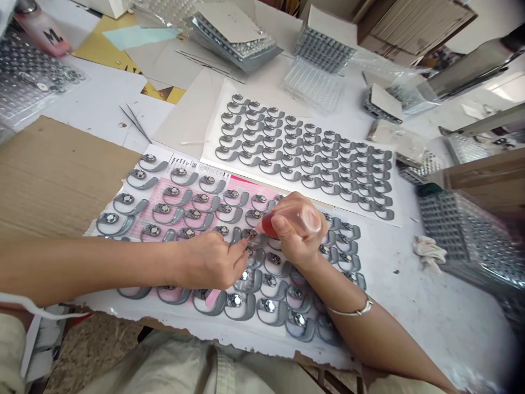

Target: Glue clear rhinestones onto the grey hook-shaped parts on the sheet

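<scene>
My right hand (296, 241) is wrapped round a small squeeze bottle (292, 218) of reddish liquid, tilted with its thin nozzle pointing left and down. Close to the nozzle tip are the curled fingers of my left hand (215, 260), the thumb and forefinger nearly together. Whatever they pinch is too small to make out. Beneath both hands lies a sheet (162, 189) with pink and white print, covered by rows of grey curved bands (168, 216), each with a round silver piece at one end. My hands and forearms hide some of them.
Behind lies a second white sheet (209, 156) of similar pieces. Tweezers (136, 123) and a cotton swab (192, 143) rest nearby. Clear trays of silver parts (324, 49) stand at the back and a stack (463, 230) at right. Brown cardboard (57, 180) is left, crumpled tissue (429, 253) right.
</scene>
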`<state>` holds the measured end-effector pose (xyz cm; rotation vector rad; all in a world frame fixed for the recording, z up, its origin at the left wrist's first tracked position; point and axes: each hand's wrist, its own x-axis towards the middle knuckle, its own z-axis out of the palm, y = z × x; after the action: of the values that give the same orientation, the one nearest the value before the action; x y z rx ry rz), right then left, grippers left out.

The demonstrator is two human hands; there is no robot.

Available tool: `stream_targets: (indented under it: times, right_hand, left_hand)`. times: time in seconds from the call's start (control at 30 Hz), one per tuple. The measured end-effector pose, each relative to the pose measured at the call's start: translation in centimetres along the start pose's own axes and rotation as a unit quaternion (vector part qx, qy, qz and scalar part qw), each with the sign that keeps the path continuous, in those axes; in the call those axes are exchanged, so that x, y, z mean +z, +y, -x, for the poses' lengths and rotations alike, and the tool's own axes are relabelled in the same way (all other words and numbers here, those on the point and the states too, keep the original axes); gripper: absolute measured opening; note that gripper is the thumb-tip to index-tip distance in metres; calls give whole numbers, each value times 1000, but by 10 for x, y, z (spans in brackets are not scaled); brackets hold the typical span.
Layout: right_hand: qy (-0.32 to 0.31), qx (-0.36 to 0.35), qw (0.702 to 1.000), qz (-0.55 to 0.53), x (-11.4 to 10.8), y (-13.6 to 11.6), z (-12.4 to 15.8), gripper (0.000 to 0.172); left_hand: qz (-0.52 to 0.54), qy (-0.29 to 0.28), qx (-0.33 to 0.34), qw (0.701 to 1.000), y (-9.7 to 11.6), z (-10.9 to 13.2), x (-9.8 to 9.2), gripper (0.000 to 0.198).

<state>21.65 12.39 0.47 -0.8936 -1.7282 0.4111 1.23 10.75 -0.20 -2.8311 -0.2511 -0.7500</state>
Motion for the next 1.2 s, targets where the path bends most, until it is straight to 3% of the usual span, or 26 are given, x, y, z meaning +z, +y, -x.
stream_targets:
  times: [1.2]
  right_hand:
    - [-37, -45, 997, 48, -6, -4, -2, 13]
  left_hand:
    - [15, -14, -6, 1000, -2, -1, -2, 14]
